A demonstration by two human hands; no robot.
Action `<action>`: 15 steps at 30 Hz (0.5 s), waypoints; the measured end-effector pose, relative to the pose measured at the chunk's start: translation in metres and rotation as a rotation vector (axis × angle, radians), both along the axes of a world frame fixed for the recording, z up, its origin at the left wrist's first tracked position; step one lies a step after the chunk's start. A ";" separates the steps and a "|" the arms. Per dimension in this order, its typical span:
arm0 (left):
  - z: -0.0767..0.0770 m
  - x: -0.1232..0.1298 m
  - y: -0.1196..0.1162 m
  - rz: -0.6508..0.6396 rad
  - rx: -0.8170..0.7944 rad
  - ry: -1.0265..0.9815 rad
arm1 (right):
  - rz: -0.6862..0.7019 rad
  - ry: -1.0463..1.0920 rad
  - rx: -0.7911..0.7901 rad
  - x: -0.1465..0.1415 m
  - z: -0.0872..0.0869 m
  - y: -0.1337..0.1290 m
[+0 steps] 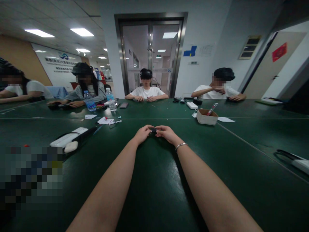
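Both my arms reach forward over the green tabletop [154, 180]. Between my fingertips is a small dark object [153, 130]; it is too small and too covered to tell its kind. My left hand [143, 134] pinches its left end, thumb and fingers together. From the other side my right hand [166, 133] grips the right end, fingers curled. A silver bracelet [181, 146] circles my right wrist. The palms and the far side of the dark object are hidden.
Several people in headsets sit around the table. Left are a white power strip [69, 137], paper scraps [105, 121] and two water bottles [111, 100]. Ahead on the right stand a small cardboard box [207, 118] and a white device [192, 105]. A cable [286, 154] lies far right.
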State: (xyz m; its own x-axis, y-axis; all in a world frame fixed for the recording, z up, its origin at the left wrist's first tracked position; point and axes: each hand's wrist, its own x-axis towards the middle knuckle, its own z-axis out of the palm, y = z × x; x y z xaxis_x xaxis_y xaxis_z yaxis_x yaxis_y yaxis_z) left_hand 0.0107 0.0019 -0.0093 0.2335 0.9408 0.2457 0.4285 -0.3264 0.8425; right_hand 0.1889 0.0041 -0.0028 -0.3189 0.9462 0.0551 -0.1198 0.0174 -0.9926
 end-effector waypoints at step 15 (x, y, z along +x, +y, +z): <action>-0.001 -0.001 -0.001 -0.018 -0.023 -0.021 | -0.017 -0.008 -0.010 -0.001 0.000 0.001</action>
State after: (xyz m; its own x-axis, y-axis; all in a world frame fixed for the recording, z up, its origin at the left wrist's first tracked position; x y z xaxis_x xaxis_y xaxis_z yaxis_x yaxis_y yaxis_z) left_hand 0.0095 0.0012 -0.0101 0.2459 0.9418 0.2294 0.4046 -0.3148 0.8586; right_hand 0.1883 0.0052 -0.0030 -0.3027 0.9521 0.0435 -0.1120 0.0098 -0.9937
